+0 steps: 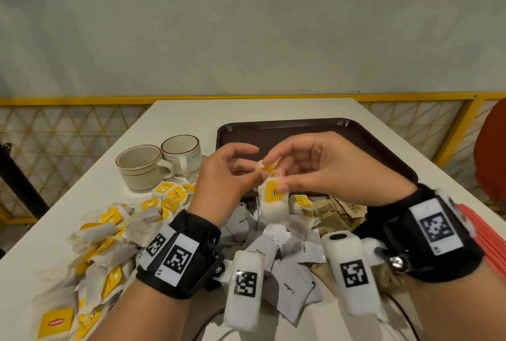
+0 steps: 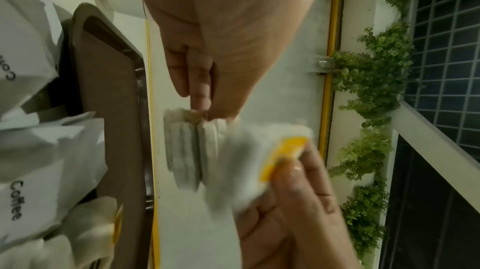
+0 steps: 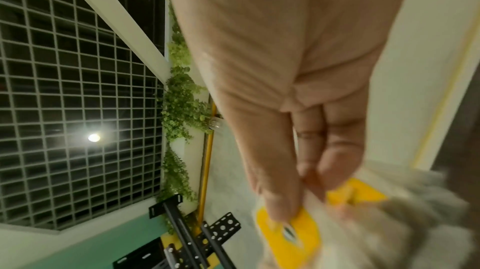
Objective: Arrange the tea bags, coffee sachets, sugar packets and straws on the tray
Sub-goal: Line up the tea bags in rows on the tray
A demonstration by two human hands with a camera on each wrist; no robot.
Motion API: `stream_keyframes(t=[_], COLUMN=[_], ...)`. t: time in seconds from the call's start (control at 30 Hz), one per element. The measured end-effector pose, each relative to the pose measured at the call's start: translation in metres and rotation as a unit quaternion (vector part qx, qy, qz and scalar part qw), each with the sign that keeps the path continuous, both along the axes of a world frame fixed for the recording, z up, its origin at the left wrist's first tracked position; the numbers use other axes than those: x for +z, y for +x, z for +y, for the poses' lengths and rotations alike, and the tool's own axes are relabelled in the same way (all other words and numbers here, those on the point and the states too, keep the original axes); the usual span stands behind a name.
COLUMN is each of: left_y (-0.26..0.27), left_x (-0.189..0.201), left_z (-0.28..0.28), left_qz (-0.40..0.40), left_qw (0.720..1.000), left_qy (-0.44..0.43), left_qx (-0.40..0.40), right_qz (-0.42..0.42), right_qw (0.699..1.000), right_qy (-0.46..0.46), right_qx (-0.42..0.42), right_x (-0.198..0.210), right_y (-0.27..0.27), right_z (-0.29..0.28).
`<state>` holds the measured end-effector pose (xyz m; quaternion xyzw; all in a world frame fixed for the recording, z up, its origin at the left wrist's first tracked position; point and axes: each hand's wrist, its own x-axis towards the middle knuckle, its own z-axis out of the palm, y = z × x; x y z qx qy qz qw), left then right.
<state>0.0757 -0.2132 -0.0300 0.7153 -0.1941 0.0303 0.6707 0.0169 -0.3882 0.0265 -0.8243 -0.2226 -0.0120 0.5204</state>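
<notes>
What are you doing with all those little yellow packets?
A person is sorting drink supplies at a white table. Both hands are raised over the near edge of the brown tray: the right hand pinches a small bunch of tea bags, and the left hand pinches at its top. Nothing shows on the visible part of the tray. Tea bags, coffee sachets and two cups sit on the table.

A white table (image 1: 175, 119) carries a brown tray (image 1: 287, 132). Left of the tray stand two cups (image 1: 142, 165). Nearer than the tray lie tea bags (image 1: 109, 236), coffee sachets (image 1: 290, 286), brown sugar packets (image 1: 339, 209) and, rightward, red straws (image 1: 487, 234).
</notes>
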Motion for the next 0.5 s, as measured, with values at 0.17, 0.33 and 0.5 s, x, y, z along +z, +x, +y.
stream_keyframes(t=[0.17, 0.33, 0.5], left_y=[-0.003, -0.002, 0.002], left_x=[0.001, 0.0, -0.003], left_z=[0.001, 0.001, 0.0], left_qz=[0.012, 0.022, 0.032], left_qw=[1.0, 0.999, 0.997], left_qy=[0.001, -0.007, -0.034], left_qx=[-0.028, -0.049, -0.053], right_qz=[-0.031, 0.004, 0.003], right_qw=[0.993, 0.991, 0.992], right_qy=[0.043, 0.038, 0.01], right_qx=[-0.107, -0.13, -0.128], right_x=[-0.024, -0.032, -0.023], right_y=[0.009, 0.012, 0.02], right_z=[-0.004, -0.01, -0.011])
